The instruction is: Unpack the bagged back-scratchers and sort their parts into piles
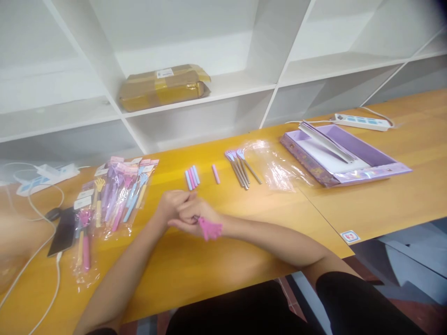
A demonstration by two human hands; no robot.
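Over the middle of the table my two hands meet, both with fingers curled closed. My right hand (199,209) is wrapped round a back scratcher, whose pink hand-shaped head (210,229) sticks out toward me; its shaft is mostly hidden. Pressed against it, my left hand (173,204) is closed too, and what it holds is hidden. Just beyond lie several pink and blue handle sleeves (192,177), with one pink sleeve (215,174) apart to their right. Farther right are several metal back scratcher rods (240,170) with lilac heads.
Bagged back scratchers (120,195) lie at left, beside a black phone (63,231) with a white cable. Clear plastic bags (279,170) and an open purple box (379,158) are at right. Power strips (363,122) stand behind. A taped parcel (164,88) rests on the white shelf.
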